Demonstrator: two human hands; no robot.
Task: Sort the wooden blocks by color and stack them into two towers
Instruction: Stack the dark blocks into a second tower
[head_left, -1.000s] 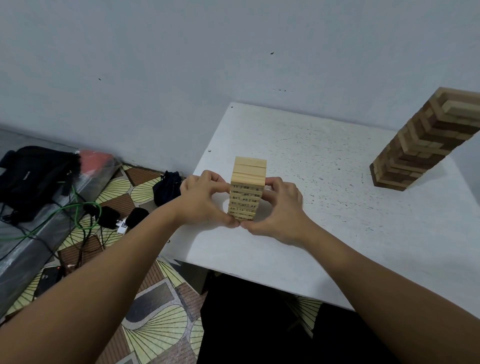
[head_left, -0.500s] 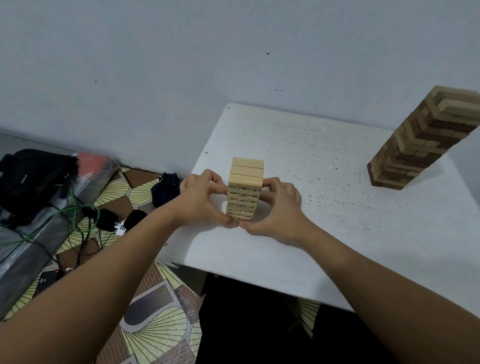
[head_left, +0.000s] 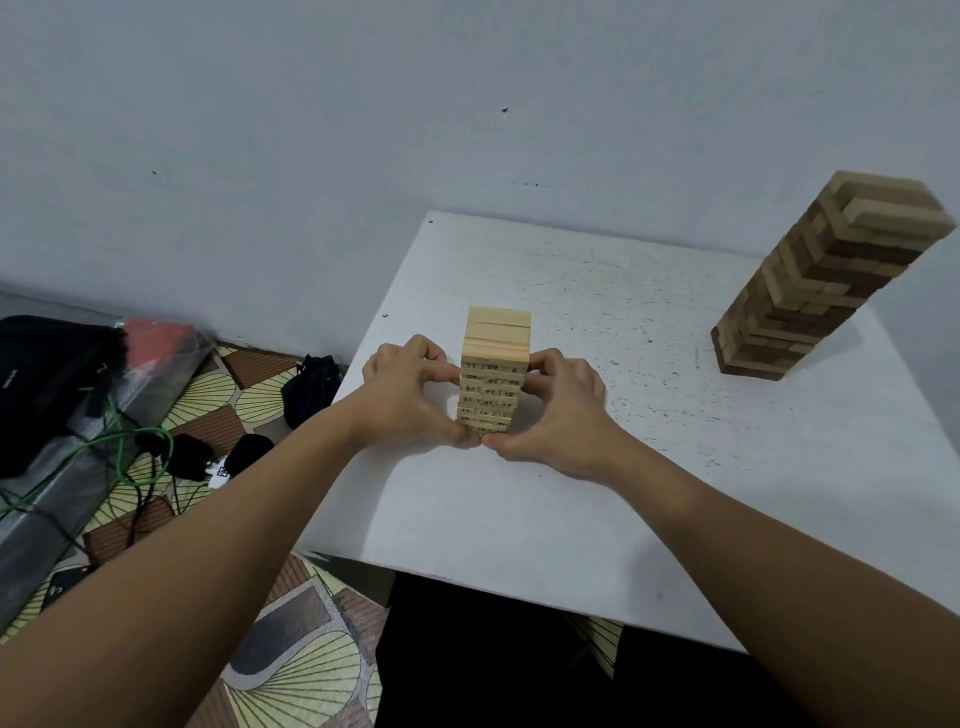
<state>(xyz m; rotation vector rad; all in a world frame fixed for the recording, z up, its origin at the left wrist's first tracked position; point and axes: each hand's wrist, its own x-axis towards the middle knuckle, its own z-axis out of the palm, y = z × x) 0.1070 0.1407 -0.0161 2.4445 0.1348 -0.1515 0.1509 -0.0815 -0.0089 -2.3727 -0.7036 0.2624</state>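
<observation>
A small tower of pale wooden blocks (head_left: 496, 353) with printed numbers stands near the left front of the white table (head_left: 649, 467). My left hand (head_left: 410, 400) grips its left side and my right hand (head_left: 556, 410) grips its right side, thumbs meeting at the base. At the table's far right stands a taller tower of mixed dark and light brown blocks (head_left: 826, 280), apart from both hands.
The wall runs close behind the table. Left of the table, on the patterned floor, lie a dark pouch (head_left: 311, 387), green and black cables (head_left: 124, 457) and a black bag (head_left: 52, 379). The table's front edge is near my forearms.
Both hands have stayed clasped round the pale tower; the view has shifted slightly and the tower sits almost where it was.
</observation>
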